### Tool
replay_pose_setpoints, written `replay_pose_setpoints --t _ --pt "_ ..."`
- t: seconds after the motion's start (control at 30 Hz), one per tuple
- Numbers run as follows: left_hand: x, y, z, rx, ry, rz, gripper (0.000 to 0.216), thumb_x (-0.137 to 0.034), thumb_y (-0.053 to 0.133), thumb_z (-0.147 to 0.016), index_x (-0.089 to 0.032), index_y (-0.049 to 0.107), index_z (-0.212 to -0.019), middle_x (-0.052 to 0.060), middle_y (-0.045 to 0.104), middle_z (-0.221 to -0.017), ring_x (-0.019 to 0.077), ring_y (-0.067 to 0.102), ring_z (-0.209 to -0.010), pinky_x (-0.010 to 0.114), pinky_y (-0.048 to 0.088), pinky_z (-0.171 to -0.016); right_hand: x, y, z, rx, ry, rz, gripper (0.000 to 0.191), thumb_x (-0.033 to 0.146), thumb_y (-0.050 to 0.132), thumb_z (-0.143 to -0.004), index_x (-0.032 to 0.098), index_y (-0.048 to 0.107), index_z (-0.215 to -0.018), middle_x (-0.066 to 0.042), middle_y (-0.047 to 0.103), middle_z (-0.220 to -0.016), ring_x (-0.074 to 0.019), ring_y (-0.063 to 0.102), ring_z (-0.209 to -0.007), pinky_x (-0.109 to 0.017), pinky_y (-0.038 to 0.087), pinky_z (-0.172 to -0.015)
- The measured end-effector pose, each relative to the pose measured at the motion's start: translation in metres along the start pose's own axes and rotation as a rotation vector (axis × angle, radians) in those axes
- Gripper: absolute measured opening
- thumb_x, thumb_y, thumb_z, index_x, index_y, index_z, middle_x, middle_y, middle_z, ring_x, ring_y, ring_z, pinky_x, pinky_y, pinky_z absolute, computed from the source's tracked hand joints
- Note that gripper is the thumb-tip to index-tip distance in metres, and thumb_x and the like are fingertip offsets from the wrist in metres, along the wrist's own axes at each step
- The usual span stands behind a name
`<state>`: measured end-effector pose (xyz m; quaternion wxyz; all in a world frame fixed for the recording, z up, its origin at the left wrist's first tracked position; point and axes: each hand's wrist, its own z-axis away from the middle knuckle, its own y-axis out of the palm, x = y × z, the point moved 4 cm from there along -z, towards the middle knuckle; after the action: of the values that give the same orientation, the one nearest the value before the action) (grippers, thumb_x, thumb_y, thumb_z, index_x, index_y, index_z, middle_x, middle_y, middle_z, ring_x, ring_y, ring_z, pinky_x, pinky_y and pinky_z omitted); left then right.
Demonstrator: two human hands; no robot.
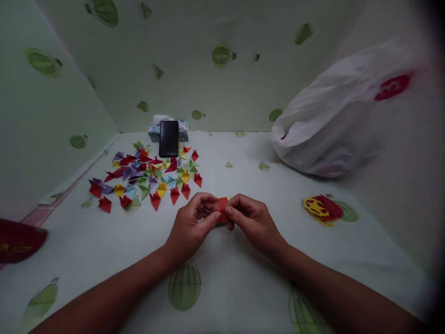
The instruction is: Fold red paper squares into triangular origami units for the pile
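Observation:
Between my two hands is a small red piece of folded paper point(222, 204), pinched at its sides just above the table. My left hand point(195, 218) is closed, thumb and fingers gripping the paper's left edge. On the other edge, the thumb and fingertips of my right hand point(252, 220) press together on the same paper. A bit of yellow shows at its top; the lower part is partly hidden by the fingers. Ahead and to the left lies a spread of folded paper birds point(149, 171) in red, yellow, green, blue and purple.
Behind the birds, a black phone point(168, 139) leans against a tissue box point(184, 131). A white plastic bag point(323, 125) bulges at the back right. Red and yellow cut-out pieces point(321, 208) lie to the right. A dark red object point(21, 241) sits at the left edge.

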<state>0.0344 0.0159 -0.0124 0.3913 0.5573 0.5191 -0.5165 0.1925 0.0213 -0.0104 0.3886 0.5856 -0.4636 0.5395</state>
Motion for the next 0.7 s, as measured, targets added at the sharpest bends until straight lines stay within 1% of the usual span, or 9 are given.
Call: replay_pose_setpoints --t 0.07,0.13,0.23,0.3,0.4,0.47,0.57,0.63,0.7 --pt "0.0030 0.0033 -0.0015 0.051 -0.100 0.093 0.018 -0.028 0.071 -0.081 -0.017 0.063 -0.094 0.005 0.071 -0.086 0.0164 0.068 -0.077 0.030 0.055 -0.071 -0.0005 -0.0015 -0.0006 -0.004 0.006 0.007 0.022 0.037 0.065 -0.089 0.017 0.063 -0.078 0.001 0.061 -0.062 -0.0114 0.055 -0.055 -0.026 0.043 -0.056" --pt "0.0038 0.0057 -0.0026 0.092 -0.172 0.126 0.017 -0.032 0.070 -0.080 -0.016 0.063 -0.082 0.003 0.070 -0.075 0.0147 0.065 -0.068 0.028 0.052 -0.064 -0.0009 -0.0026 -0.0016 -0.007 0.010 0.019 0.024 0.037 0.064 -0.090 0.017 0.062 -0.076 0.002 0.061 -0.060 -0.0119 0.056 -0.055 -0.027 0.045 -0.058" --pt "0.0020 0.0048 -0.0036 0.060 -0.207 0.129 0.020 -0.033 0.072 -0.077 -0.016 0.062 -0.073 0.000 0.066 -0.065 0.0116 0.059 -0.059 0.024 0.047 -0.057 -0.0012 -0.0014 -0.0030 0.022 0.009 -0.002 0.027 0.040 0.060 -0.092 0.017 0.062 -0.078 0.001 0.062 -0.062 -0.0120 0.057 -0.056 -0.027 0.046 -0.059" --pt "0.0009 0.0040 -0.0034 0.044 -0.211 0.145 0.020 -0.032 0.073 -0.076 -0.016 0.062 -0.073 -0.001 0.066 -0.064 0.0112 0.059 -0.058 0.023 0.046 -0.056 -0.0015 0.0008 -0.0035 0.051 0.015 -0.036 0.026 0.041 0.063 -0.090 0.017 0.063 -0.081 0.000 0.064 -0.065 -0.0119 0.057 -0.057 -0.027 0.046 -0.058" --pt "0.0014 0.0044 -0.0024 0.066 -0.211 0.145 0.021 -0.032 0.075 -0.076 -0.016 0.062 -0.070 -0.001 0.066 -0.064 0.0106 0.059 -0.059 0.022 0.046 -0.056 -0.0024 0.0033 -0.0038 0.076 0.027 -0.076 0.022 0.038 0.072 -0.084 0.018 0.063 -0.080 0.000 0.066 -0.069 -0.0116 0.058 -0.058 -0.026 0.047 -0.057" --pt "0.0030 0.0055 -0.0016 0.089 -0.209 0.153 0.021 -0.030 0.074 -0.078 -0.015 0.062 -0.071 0.000 0.067 -0.065 0.0106 0.061 -0.061 0.022 0.047 -0.059 -0.0031 0.0033 -0.0040 0.072 0.032 -0.075 0.022 0.036 0.072 -0.083 0.018 0.063 -0.076 0.000 0.065 -0.068 -0.0112 0.057 -0.058 -0.025 0.046 -0.057" --pt "0.0051 0.0075 -0.0012 0.107 -0.188 0.199 0.016 -0.028 0.072 -0.081 -0.016 0.062 -0.076 0.001 0.070 -0.071 0.0125 0.066 -0.069 0.025 0.051 -0.067 -0.0040 0.0019 -0.0046 0.057 0.029 -0.058 0.021 0.035 0.070 -0.085 0.018 0.062 -0.075 0.002 0.062 -0.064 -0.0108 0.055 -0.057 -0.025 0.044 -0.057" --pt "0.0054 0.0072 -0.0011 0.083 -0.156 0.206 0.013 -0.026 0.071 -0.082 -0.017 0.062 -0.082 0.001 0.070 -0.075 0.0130 0.068 -0.072 0.025 0.053 -0.070 -0.0039 0.0009 -0.0048 0.050 0.014 -0.040 0.020 0.034 0.068 -0.086 0.018 0.062 -0.076 0.002 0.060 -0.062 -0.0112 0.054 -0.057 -0.026 0.043 -0.057" --pt "0.0041 0.0046 -0.0008 0.024 -0.094 0.161 0.013 -0.022 0.072 -0.082 -0.018 0.060 -0.086 -0.001 0.067 -0.078 0.0116 0.066 -0.073 0.023 0.053 -0.068 -0.0036 -0.0004 -0.0045 0.029 -0.004 -0.005 0.020 0.034 0.066 -0.087 0.018 0.062 -0.077 0.002 0.059 -0.060 -0.0118 0.053 -0.057 -0.026 0.042 -0.057"
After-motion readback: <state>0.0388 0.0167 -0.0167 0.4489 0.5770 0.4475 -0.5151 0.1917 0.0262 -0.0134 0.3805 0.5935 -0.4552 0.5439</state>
